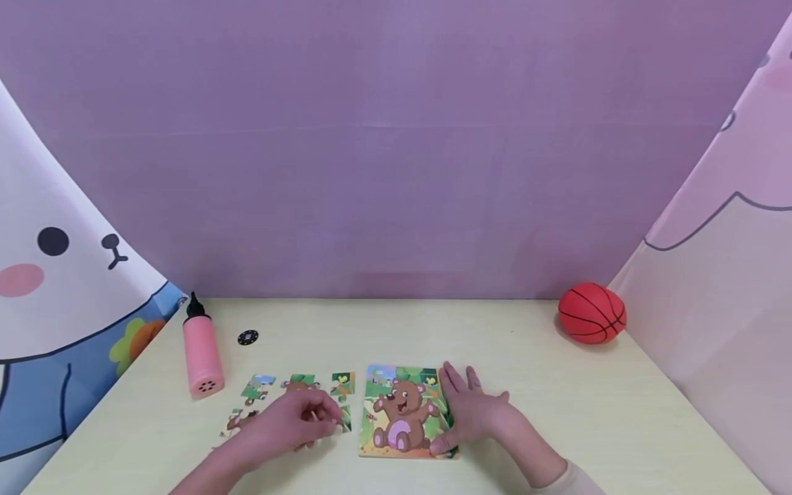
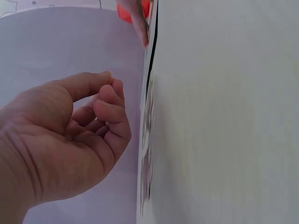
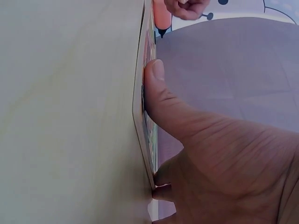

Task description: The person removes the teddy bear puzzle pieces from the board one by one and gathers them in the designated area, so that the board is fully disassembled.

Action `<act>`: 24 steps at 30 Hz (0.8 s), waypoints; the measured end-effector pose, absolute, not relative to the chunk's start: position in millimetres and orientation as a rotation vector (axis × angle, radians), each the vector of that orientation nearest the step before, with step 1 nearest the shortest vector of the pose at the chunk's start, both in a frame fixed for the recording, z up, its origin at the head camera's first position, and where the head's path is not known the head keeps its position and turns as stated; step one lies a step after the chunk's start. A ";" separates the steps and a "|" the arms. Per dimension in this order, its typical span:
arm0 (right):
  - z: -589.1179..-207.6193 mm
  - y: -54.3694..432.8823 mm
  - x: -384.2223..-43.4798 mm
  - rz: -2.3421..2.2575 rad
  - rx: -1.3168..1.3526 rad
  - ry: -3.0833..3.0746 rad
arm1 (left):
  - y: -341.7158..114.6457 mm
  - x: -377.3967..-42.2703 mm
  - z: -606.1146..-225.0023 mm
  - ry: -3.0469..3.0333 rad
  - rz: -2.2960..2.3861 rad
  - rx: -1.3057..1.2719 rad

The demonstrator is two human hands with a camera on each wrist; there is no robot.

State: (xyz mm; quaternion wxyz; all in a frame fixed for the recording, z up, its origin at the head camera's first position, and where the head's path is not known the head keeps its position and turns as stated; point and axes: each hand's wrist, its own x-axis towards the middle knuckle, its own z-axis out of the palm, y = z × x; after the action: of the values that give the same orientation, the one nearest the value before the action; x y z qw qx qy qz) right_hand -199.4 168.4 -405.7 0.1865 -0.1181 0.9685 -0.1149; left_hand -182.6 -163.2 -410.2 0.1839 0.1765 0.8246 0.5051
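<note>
A flat puzzle board [image 1: 402,419] printed with a brown bear lies on the table. My right hand [image 1: 473,409] rests along its right edge, fingers extended towards the far corner. In the right wrist view the right thumb [image 3: 161,91] presses on its face. My left hand [image 1: 293,423] hovers over loose puzzle pieces left of the board. Its fingers are loosely curled, the thumb tip close to the index fingertip; the left wrist view shows nothing between them. A piece [image 1: 258,388], another piece [image 1: 343,383] and several more lie around and partly under that hand, some hidden by it.
A pink pump [image 1: 204,357] with a black nozzle lies at the left of the table. Near it is a black round disc [image 1: 248,337]. A red basketball [image 1: 592,313] sits at the back right. A purple cloth [image 1: 396,172] hangs behind the table.
</note>
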 end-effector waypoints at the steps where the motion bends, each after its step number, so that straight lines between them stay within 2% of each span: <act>1: -405.8 168.5 -199.5 -0.322 -0.330 2.727 | -158.9 -183.5 -410.4 2.316 1.429 0.511; 24: -406.0 168.6 -200.5 -0.333 -0.326 2.713 | -95.2 -197.9 -422.2 2.196 1.515 0.590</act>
State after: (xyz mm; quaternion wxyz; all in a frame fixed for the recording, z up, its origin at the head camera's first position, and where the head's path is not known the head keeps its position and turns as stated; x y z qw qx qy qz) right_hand -200.5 168.6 -406.0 0.1934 -0.1161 0.9670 -0.1186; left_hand -197.9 -95.2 -422.2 0.2035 0.2113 0.7869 0.5429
